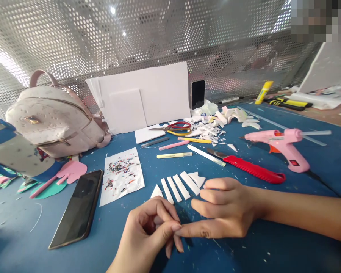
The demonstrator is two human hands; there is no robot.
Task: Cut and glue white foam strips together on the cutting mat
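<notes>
My left hand (153, 231) is closed in a pinch at the front of the table. Its thumb meets the tip of my right hand's index finger, and anything between the fingertips is hidden or too small to see. My right hand (224, 208) comes in from the right with its index finger stretched out and the other fingers apart, loosely bent. Just beyond both hands lies a row of white foam strips (178, 188), with a pointed foam piece (157, 191) at the left and a jagged piece (197, 178) at the right.
Behind the strips lie a red utility knife (254, 169), several pens (174, 155), scissors (173, 128) and foam scraps (210, 127). A pink glue gun (284, 146) with its cord is at right. Left are a phone (78, 210), a speckled paper (122, 176) and a backpack (53, 117).
</notes>
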